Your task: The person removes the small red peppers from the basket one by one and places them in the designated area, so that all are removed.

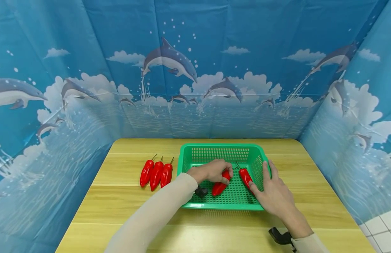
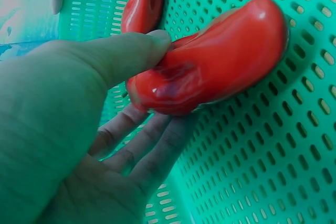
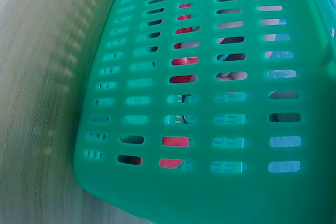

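My left hand (image 1: 214,170) reaches into a green plastic basket (image 1: 220,206) and pinches a red chili pepper (image 1: 219,188) between thumb and fingers. In the left wrist view this pepper (image 2: 231,56) is glossy, its blunt end pointing away from the hand above the slotted floor. A second red chili pepper (image 1: 245,176), with a thin dark stem, lies near the basket's right end. My right hand (image 1: 276,193) rests on the right rim with fairly straight fingers, its thumb inside near that second pepper. The right wrist view shows the basket's outer wall (image 3: 205,192), with red glimpsed through the slots.
Three more red chili peppers (image 1: 156,174) lie side by side on the wooden table (image 1: 129,207), left of the basket. Behind the table hangs a blue curtain (image 1: 189,116) with dolphins. A black wrist mount (image 1: 280,236) shows by the right sleeve.
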`<state>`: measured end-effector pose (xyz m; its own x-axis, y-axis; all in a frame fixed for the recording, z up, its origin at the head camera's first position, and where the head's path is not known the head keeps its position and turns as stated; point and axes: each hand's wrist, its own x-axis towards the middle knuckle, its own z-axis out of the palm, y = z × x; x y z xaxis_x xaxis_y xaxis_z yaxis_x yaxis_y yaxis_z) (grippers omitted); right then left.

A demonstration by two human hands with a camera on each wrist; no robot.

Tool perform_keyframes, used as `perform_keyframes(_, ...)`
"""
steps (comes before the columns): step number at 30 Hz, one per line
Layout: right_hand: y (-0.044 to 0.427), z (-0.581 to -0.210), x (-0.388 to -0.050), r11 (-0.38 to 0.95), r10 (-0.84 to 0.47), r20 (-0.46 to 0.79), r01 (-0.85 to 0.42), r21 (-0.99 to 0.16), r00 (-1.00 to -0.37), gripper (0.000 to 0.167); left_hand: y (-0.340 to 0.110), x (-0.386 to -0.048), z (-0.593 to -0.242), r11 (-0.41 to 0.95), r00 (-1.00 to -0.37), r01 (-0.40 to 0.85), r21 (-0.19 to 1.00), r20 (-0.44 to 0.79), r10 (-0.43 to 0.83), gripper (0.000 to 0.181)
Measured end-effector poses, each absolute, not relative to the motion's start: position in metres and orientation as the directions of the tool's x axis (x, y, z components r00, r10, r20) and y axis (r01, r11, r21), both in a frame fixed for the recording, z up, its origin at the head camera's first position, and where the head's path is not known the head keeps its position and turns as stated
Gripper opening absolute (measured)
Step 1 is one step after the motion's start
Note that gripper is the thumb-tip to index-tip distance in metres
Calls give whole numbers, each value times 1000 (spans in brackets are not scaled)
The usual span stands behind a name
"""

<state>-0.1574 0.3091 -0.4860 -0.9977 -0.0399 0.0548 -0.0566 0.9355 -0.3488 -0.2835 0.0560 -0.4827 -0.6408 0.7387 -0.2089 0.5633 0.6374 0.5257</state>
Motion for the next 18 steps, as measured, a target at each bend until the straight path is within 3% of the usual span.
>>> perform_keyframes(18,309,-486,-156,930,-38,48,-53,-363,-998,107,53,-275,-475,621,-653,571,538,-161,740,22)
